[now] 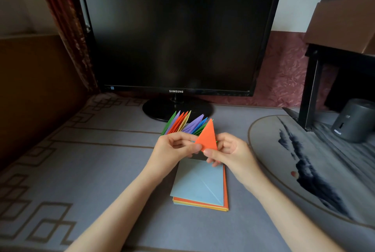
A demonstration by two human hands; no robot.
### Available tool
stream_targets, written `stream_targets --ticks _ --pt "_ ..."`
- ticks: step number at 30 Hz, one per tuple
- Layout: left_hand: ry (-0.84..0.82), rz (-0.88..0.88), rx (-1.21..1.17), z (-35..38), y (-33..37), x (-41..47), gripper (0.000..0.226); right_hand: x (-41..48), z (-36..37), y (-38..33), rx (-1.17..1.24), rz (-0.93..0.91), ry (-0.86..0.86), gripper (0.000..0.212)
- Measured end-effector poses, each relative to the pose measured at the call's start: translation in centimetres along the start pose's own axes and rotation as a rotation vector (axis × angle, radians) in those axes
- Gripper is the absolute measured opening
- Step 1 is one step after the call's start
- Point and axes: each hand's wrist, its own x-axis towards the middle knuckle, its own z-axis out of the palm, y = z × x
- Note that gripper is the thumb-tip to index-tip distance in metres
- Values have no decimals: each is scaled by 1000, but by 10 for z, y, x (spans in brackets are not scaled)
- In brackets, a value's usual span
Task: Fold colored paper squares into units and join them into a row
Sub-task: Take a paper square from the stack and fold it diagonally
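Observation:
A row of joined folded paper units (183,123), green, purple, orange, yellow and blue, fans upward above the desk in front of the monitor. An orange folded triangle unit (208,137) stands at its right end, point up. My left hand (175,148) grips the lower left of the row and the orange unit's left corner. My right hand (227,150) pinches the orange unit's bottom right corner between thumb and fingers. Below my hands, a stack of paper squares (199,185) lies flat, a creased light blue sheet on top, orange and yellow sheets under it.
A dark monitor (176,34) on a round black base (154,109) stands right behind the paper row. A grey patterned mat (71,160) covers the desk. At right are a round mouse pad (304,160), a black stand leg (310,93) and a grey cylinder (353,121).

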Motion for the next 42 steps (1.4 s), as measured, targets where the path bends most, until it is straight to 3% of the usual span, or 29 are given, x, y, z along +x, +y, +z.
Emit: stream_targets --ticks 5,10,19,22,25,31,37,42 --pt "10 3 -42 0 -1 0 13 -1 4 0 11 63 -73 17" --pt "-31 -14 -94 -1 -2 2 11 -1 2 -4 -20 30 -21 15" --pt "-73 73 86 1 -2 -1 20 1 -3 -1 -75 -4 76 6" --pt "-103 -15 95 1 -2 -1 27 2 -3 -1 -42 -24 159 9" --pt "-164 -93 89 1 -4 0 17 2 -6 -1 -37 -31 188 8" --pt "-43 -8 112 -6 -8 3 8 3 -9 -2 6 117 60 5" --pt "-157 10 187 -6 -10 4 22 3 -12 2 -40 158 128 10" --pt "-7 107 412 -16 -16 6 25 3 -20 2 -77 189 278 5"
